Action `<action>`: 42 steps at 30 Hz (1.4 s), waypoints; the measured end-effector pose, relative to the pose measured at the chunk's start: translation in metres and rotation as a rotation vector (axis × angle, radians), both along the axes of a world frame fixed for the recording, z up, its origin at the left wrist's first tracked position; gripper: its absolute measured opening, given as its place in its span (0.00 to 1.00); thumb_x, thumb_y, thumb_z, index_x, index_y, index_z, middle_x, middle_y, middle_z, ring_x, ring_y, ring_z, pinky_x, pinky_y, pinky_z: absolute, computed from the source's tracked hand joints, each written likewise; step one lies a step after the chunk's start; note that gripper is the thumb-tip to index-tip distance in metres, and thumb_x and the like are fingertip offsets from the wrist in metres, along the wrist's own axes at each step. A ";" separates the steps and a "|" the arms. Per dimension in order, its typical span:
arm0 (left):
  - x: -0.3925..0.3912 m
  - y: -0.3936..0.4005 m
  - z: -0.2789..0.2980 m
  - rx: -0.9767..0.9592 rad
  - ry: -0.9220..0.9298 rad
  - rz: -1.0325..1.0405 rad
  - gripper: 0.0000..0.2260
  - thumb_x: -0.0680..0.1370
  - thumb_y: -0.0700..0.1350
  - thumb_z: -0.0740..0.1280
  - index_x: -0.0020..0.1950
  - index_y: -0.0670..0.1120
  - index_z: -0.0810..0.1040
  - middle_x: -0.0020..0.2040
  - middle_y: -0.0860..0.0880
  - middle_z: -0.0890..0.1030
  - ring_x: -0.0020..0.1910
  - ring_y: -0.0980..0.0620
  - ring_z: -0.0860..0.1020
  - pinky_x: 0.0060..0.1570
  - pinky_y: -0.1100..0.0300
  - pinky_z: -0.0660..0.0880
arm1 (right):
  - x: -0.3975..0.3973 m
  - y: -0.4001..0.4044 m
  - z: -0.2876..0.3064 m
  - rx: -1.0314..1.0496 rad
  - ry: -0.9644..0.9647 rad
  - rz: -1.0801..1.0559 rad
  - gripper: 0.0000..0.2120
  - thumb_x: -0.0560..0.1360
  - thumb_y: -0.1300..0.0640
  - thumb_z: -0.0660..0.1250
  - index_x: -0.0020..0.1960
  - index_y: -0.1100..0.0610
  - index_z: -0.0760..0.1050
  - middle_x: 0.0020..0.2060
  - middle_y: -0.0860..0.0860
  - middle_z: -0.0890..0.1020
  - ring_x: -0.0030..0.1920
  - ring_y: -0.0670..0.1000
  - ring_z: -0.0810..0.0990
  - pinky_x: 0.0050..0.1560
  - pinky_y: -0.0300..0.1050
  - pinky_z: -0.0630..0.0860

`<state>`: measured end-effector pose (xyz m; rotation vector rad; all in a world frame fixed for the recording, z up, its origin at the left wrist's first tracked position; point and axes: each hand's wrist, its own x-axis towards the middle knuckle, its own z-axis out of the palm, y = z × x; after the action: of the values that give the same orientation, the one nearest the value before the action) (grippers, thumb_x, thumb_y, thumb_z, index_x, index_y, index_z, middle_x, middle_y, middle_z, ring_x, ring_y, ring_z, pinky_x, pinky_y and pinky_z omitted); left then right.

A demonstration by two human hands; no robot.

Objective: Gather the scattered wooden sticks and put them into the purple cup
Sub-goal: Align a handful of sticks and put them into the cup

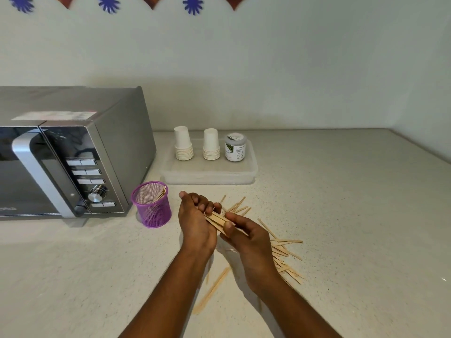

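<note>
Head view: both hands [197,220] grip sticks [217,219].

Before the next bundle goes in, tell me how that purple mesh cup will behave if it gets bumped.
The purple cup looks like thin wire mesh, so it is probably light and would slide easily on the smooth counter. The sticks in the cup lean against one side, so a knock at the rim may tip it.

You will find nothing readable here: the jar's label [234,149], the sticker on top of the microwave [56,115] and the lettering on its door are all too blurred.
</note>
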<state>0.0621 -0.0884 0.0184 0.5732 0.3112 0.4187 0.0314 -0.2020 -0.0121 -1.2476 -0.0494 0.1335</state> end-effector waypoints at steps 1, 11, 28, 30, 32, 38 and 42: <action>0.000 0.001 -0.001 -0.017 0.002 -0.002 0.21 0.85 0.58 0.55 0.38 0.47 0.68 0.28 0.51 0.63 0.25 0.53 0.64 0.33 0.58 0.74 | 0.000 -0.002 -0.001 -0.107 -0.068 -0.011 0.13 0.75 0.62 0.75 0.58 0.50 0.84 0.52 0.45 0.88 0.55 0.46 0.86 0.52 0.38 0.82; -0.006 0.006 -0.007 -0.184 0.063 -0.057 0.21 0.85 0.58 0.56 0.38 0.47 0.72 0.28 0.51 0.69 0.26 0.53 0.70 0.36 0.57 0.76 | 0.008 -0.004 -0.015 -0.347 -0.407 -0.164 0.13 0.74 0.65 0.76 0.54 0.52 0.87 0.47 0.43 0.88 0.50 0.46 0.86 0.52 0.45 0.84; -0.016 0.032 -0.020 -0.323 0.112 -0.107 0.20 0.86 0.55 0.56 0.38 0.46 0.71 0.29 0.48 0.74 0.27 0.50 0.77 0.40 0.53 0.79 | 0.015 0.008 -0.013 -0.331 -0.371 -0.115 0.10 0.73 0.67 0.75 0.51 0.55 0.87 0.45 0.47 0.89 0.49 0.48 0.87 0.55 0.50 0.84; -0.019 0.041 -0.026 -0.199 0.116 -0.148 0.19 0.85 0.55 0.57 0.44 0.44 0.75 0.36 0.44 0.82 0.38 0.45 0.85 0.44 0.50 0.82 | 0.019 0.010 -0.009 -0.338 -0.331 -0.101 0.10 0.73 0.66 0.76 0.50 0.54 0.88 0.43 0.46 0.89 0.47 0.46 0.88 0.54 0.47 0.85; -0.022 0.051 -0.034 0.003 0.159 -0.163 0.20 0.84 0.57 0.57 0.55 0.42 0.78 0.47 0.42 0.86 0.50 0.43 0.86 0.51 0.47 0.81 | 0.024 0.012 -0.005 -0.331 -0.296 -0.091 0.10 0.72 0.65 0.77 0.50 0.53 0.87 0.43 0.45 0.89 0.47 0.46 0.88 0.53 0.45 0.85; -0.040 0.082 -0.068 0.993 0.315 0.059 0.10 0.84 0.53 0.59 0.55 0.52 0.79 0.55 0.54 0.83 0.57 0.55 0.79 0.64 0.43 0.77 | 0.041 0.025 0.019 -0.295 -0.301 -0.108 0.09 0.72 0.64 0.77 0.52 0.56 0.87 0.44 0.48 0.89 0.47 0.48 0.88 0.51 0.40 0.84; -0.053 0.105 -0.087 1.605 0.328 -0.018 0.18 0.79 0.62 0.57 0.62 0.55 0.76 0.63 0.57 0.78 0.61 0.59 0.76 0.65 0.51 0.77 | 0.056 0.056 0.044 -0.489 -0.497 -0.140 0.09 0.73 0.61 0.78 0.52 0.54 0.88 0.46 0.45 0.89 0.47 0.42 0.87 0.53 0.38 0.82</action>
<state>0.0096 0.0161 -0.0686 2.2256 0.2278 0.5021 0.0874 -0.1462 0.0319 -1.7440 -0.3771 -0.3067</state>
